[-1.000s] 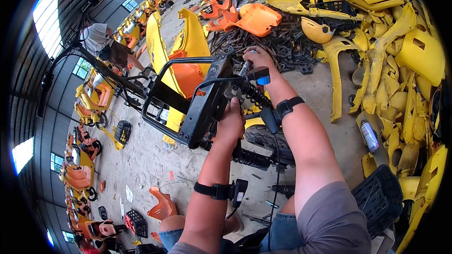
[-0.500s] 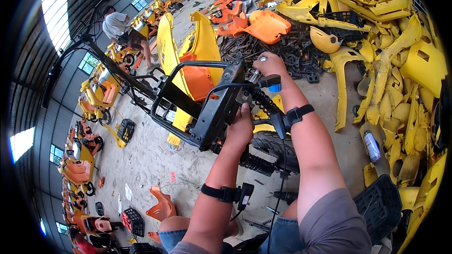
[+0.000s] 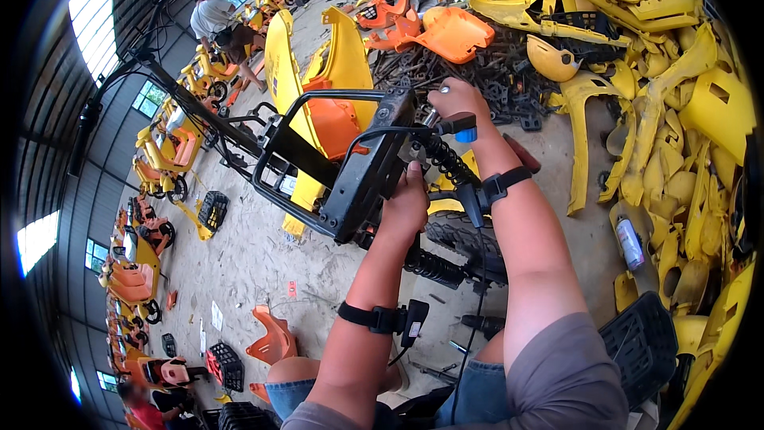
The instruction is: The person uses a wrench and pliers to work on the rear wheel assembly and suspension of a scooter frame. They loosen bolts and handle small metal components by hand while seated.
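Above the dusty floor (image 3: 263,267), I see a black metal frame (image 3: 370,167). It looks heavy and stiff, so I'd grab its bent rail (image 3: 342,95). My right hand (image 3: 456,100) curls round a shiny tool (image 3: 430,119); my left hand (image 3: 407,201) hides its fingers, so I can't tell its grip. The spray can (image 3: 629,243) has a label too small to read.

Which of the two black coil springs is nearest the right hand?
The upper spring, just below the right hand; the lower spring sits below the left hand.

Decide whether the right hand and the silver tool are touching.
Touching: the head view shows the right hand closed around the silver tool, which juts out below it.
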### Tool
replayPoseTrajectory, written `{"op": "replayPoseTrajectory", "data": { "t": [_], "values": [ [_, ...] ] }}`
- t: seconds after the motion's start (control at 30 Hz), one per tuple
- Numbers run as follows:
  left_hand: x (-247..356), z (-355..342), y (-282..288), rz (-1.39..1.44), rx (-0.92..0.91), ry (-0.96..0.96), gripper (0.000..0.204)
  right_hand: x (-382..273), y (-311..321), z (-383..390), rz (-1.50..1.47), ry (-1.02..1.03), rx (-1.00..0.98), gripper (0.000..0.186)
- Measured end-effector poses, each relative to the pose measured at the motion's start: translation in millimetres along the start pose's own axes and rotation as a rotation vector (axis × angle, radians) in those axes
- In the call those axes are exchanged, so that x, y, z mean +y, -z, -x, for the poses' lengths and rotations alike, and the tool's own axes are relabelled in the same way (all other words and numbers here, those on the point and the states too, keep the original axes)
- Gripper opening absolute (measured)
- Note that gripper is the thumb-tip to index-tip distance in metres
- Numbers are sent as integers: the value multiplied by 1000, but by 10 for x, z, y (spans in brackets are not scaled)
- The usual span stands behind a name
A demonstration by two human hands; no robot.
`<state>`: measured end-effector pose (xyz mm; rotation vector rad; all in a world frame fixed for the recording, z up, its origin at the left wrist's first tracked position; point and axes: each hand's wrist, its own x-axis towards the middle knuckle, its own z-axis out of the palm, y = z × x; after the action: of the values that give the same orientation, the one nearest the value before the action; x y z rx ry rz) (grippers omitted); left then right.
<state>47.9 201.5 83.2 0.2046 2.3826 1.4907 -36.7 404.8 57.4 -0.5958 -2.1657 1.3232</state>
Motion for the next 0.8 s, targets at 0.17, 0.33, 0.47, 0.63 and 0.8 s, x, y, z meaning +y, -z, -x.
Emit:
{"op": "replayPoseTrajectory", "data": {
  "t": [0.17,0.33,0.47,0.63,0.8],
  "values": [
    [-17,19,58,76,-52,57,43,50,-54,2,-225,-25,-60,31],
    [-15,-64,-95,132,-98,19,44,858,-670,-402,-962,132,75,14],
    [-61,-11,73,76,-24,24,47,273,-453,-148,-758,-217,-158,24],
    [2,32,34,59,-34,-6,45,-130,204,87,61,-81,-23,40],
    [-22,8,-16,39,-35,-28,45,467,54,-39,-295,-76,-116,35]
  ]
}}
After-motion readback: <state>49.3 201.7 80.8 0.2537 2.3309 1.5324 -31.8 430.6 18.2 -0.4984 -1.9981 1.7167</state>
